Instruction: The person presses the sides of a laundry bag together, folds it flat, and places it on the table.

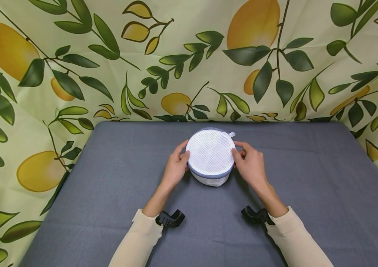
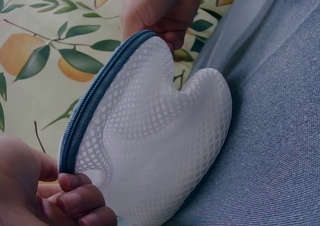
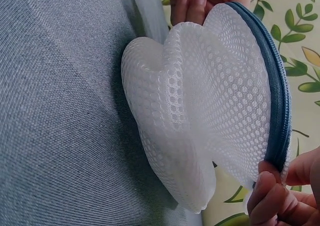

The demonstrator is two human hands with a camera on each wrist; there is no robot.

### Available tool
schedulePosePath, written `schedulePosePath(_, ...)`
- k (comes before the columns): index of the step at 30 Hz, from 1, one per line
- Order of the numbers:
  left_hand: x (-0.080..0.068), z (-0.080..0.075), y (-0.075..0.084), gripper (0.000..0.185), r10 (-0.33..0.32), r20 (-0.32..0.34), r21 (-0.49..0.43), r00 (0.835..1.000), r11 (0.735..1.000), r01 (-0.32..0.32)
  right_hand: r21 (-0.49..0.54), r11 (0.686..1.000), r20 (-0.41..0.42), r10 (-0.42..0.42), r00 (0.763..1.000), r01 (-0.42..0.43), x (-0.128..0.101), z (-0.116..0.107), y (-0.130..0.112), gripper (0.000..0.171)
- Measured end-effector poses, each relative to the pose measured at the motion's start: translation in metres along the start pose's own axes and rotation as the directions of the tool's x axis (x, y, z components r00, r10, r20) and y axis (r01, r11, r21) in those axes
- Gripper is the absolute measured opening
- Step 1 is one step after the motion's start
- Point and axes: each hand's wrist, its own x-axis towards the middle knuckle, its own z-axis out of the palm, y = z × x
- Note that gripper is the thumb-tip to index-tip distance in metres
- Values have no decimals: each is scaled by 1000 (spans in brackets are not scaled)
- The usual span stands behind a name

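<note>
A round white mesh laundry bag (image 1: 211,152) with a blue zipper rim stands near the back middle of the table, its flat lid facing up. My left hand (image 1: 176,163) pinches the rim on the left side, thumb on top. On the opposite side my right hand (image 1: 249,161) pinches the rim too. In the left wrist view the blue zipper (image 2: 100,96) runs along the rim between both hands and looks closed. Below it the soft mesh wall (image 3: 175,111) is creased and folded inward, as the right wrist view shows. A small white tab (image 1: 231,134) sticks out at the back right.
A grey cloth (image 1: 125,159) covers the table. Behind it and at the sides hangs a curtain (image 1: 182,66) printed with lemons and leaves. Each wrist wears a black camera band (image 1: 170,218), below cream sleeves (image 1: 139,237).
</note>
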Motion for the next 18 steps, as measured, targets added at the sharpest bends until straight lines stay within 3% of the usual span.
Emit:
schedulePosePath(13,1,-1,-2,42,2,23,88,1000,996,-4,-40,998,-19,-45,999,44,0,4,3,26)
schedulePosePath(18,2,-1,-7,42,-10,37,83,999,997,7,-57,997,-14,-52,999,51,0,5,6,25)
